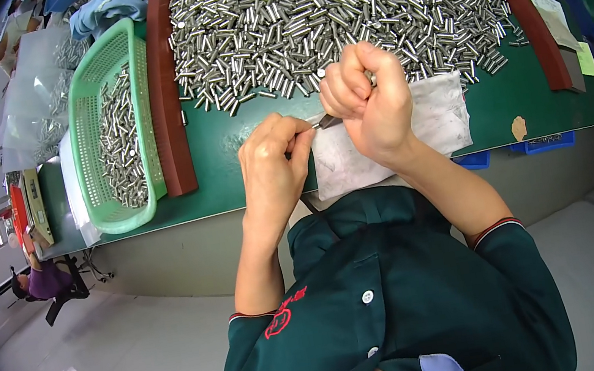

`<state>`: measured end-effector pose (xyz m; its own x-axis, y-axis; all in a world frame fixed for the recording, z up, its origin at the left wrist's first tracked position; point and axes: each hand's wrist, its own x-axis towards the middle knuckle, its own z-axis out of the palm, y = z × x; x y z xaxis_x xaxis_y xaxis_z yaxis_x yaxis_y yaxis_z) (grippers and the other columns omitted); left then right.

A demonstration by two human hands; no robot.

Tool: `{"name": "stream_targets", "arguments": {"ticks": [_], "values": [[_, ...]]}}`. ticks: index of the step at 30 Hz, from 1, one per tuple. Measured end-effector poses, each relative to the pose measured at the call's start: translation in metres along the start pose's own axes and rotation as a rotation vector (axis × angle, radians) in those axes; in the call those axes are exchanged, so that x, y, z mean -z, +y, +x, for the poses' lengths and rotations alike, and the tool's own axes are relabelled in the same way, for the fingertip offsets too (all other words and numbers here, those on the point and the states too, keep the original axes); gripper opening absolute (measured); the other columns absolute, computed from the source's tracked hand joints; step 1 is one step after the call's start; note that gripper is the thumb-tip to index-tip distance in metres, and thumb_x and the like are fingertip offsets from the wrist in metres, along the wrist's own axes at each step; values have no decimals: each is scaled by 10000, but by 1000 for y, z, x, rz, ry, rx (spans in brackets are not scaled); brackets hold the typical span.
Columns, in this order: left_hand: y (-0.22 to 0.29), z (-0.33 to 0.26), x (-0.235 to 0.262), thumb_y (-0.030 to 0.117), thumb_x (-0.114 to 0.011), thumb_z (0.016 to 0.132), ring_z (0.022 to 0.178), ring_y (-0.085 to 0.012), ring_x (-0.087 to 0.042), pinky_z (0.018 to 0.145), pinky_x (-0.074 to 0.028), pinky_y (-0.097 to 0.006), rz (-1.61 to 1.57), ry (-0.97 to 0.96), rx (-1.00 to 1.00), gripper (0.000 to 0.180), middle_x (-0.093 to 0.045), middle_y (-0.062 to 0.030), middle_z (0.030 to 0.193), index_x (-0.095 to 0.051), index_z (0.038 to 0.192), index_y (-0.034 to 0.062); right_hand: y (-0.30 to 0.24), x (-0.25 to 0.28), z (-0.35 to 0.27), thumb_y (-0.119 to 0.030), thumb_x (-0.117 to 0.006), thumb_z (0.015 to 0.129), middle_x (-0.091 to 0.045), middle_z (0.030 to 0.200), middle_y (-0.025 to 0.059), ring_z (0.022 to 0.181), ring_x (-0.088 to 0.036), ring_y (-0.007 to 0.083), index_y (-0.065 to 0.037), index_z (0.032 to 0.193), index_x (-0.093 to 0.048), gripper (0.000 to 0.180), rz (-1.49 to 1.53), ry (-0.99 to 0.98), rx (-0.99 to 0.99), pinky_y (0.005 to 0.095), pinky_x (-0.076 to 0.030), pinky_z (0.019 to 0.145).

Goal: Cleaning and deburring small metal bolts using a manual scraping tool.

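Green bench (231, 157); both hands (368, 98) closed, pinching small metal piece (326, 121), mostly hidden.

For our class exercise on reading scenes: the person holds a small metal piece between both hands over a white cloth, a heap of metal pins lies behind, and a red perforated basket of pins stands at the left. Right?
Not quite. The head view shows the basket is green, not red. The rest holds: left hand and right hand hold a small metal piece over the white cloth, the heap of pins behind.
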<state>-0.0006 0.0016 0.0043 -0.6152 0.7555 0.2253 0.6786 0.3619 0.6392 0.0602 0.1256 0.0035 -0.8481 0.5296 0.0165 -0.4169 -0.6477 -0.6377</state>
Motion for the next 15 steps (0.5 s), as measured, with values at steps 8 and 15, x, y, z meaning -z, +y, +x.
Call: {"name": "stream_targets", "arguments": {"ticks": [8, 15], "values": [[1, 0, 0, -10, -627, 649, 483, -225, -464, 455, -368, -327, -13, 5, 13, 89, -455, -85, 557, -540, 649, 7, 0, 0, 0, -237, -297, 851, -239, 407, -20, 380, -160, 85, -114, 527, -280, 347, 11, 4, 12, 247, -165, 393], [0, -1, -1, -19, -625, 648, 479, -227, -463, 454, -367, -329, -40, 17, 2, 95, -455, -86, 559, -532, 648, 0, 2, -1, 1, -236, -302, 852, -241, 410, -22, 383, -157, 83, -117, 525, -277, 348, -16, 0, 8, 246, -164, 393]]}}
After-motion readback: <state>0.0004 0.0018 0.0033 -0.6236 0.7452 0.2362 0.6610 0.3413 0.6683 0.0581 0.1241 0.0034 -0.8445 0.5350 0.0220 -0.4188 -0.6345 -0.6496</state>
